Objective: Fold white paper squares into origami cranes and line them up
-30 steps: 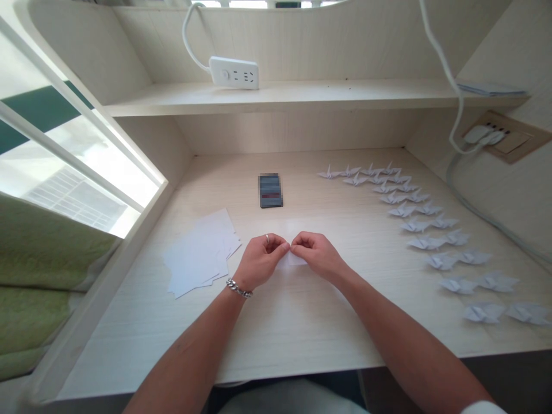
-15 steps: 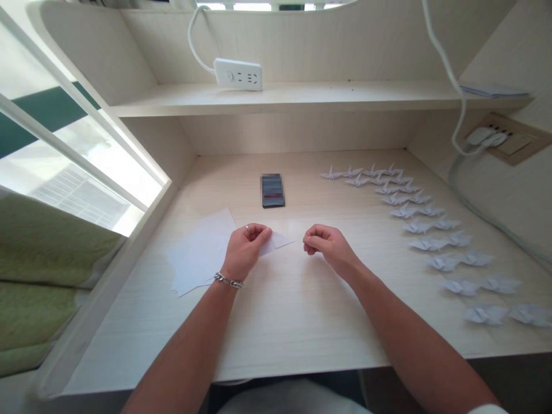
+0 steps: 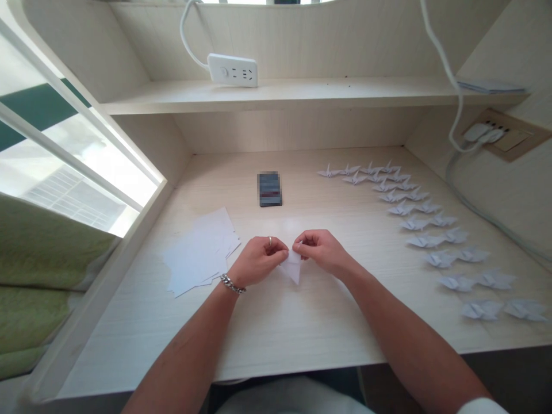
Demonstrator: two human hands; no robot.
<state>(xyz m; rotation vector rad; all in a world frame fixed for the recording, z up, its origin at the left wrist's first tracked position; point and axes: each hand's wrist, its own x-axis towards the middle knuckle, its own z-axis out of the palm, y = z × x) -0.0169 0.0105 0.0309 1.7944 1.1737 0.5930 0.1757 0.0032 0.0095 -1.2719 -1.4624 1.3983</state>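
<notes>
Between my hands, over the middle of the desk, is a small folded piece of white paper (image 3: 294, 270), its pointed end hanging down toward me. My left hand (image 3: 261, 259), with a ring and a chain bracelet, pinches its upper left part between thumb and fingers. At the upper right edge, my right hand (image 3: 321, 250) pinches the same paper. The fingers hide the paper's top. Left of my left hand lies a loose pile of white paper sheets (image 3: 198, 250). Rows of folded paper cranes (image 3: 425, 240) stand along the desk's right side.
A dark phone (image 3: 269, 190) with a blurred screen lies beyond my hands. On the shelf (image 3: 293, 102) sits a white power strip (image 3: 233, 70). A white cable (image 3: 448, 69) hangs at the right, near a wall socket (image 3: 509, 135). A window and green curtain (image 3: 47, 287) border the left.
The folded paper has turned so its point hangs downward instead of pointing right. My right hand has moved left and taken hold of it; my left hand has moved right and slightly nearer me.
</notes>
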